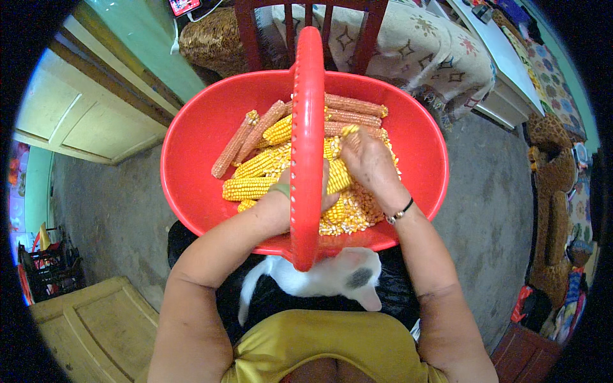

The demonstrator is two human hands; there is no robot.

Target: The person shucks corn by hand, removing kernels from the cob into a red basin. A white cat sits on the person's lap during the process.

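Observation:
A red plastic basket (191,139) with an arched handle (306,143) holds ears of yellow corn (249,188), stripped cobs (261,131) and loose kernels (352,218). My left hand (328,200) is partly hidden behind the handle and grips an ear of corn (339,176) low over the kernels. Just beyond that ear, my right hand (368,158) is closed around a corn cob whose yellow tip (350,129) sticks out past the fingers. Most of this cob is covered by the hand.
A white cat (306,280) with a dark patch is on my lap, against the basket's near side. Beyond the basket stands a wooden chair (311,9) beside a patterned cloth (421,48). Door panels (86,115) are at left, a white cabinet (515,62) at right.

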